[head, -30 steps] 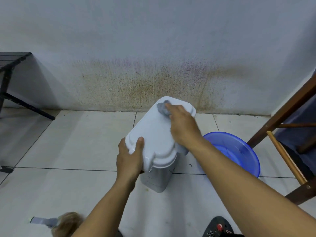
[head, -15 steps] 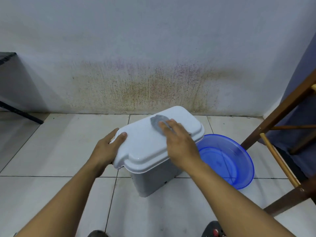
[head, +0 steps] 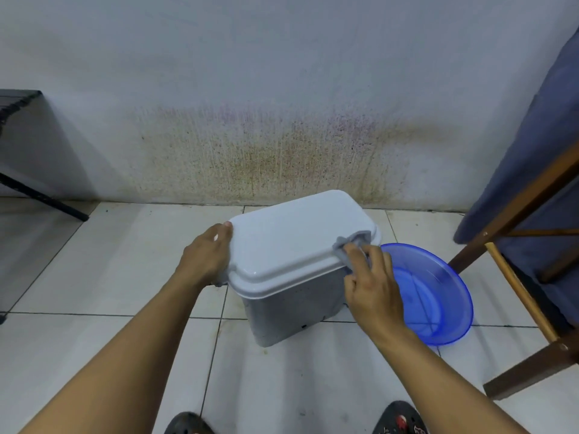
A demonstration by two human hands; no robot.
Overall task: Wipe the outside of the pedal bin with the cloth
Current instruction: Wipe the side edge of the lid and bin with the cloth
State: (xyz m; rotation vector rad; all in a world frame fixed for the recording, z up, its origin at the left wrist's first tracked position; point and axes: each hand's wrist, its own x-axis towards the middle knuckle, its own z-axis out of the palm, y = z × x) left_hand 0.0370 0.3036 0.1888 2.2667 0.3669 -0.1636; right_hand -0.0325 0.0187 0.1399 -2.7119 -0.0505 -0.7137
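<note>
A pale grey pedal bin [head: 291, 311] with a white lid [head: 294, 242] stands on the tiled floor near the wall. My left hand [head: 205, 256] grips the lid's left end, thumb on top and fingers curled under the rim. My right hand [head: 372, 286] holds a small grey cloth [head: 355, 242] against the lid's right edge and the upper right side of the bin. Most of the cloth is hidden under my fingers.
A blue plastic basin [head: 438, 292] with water sits just right of the bin, partly behind my right hand. A wooden chair frame [head: 520, 277] with dark blue fabric stands at the right. A black bench [head: 18, 101] is at the far left. My shoes show at the bottom edge.
My right hand has slid the cloth from the top of the lid to its right edge. The bin has turned and my left hand has shifted along the lid's left end.
</note>
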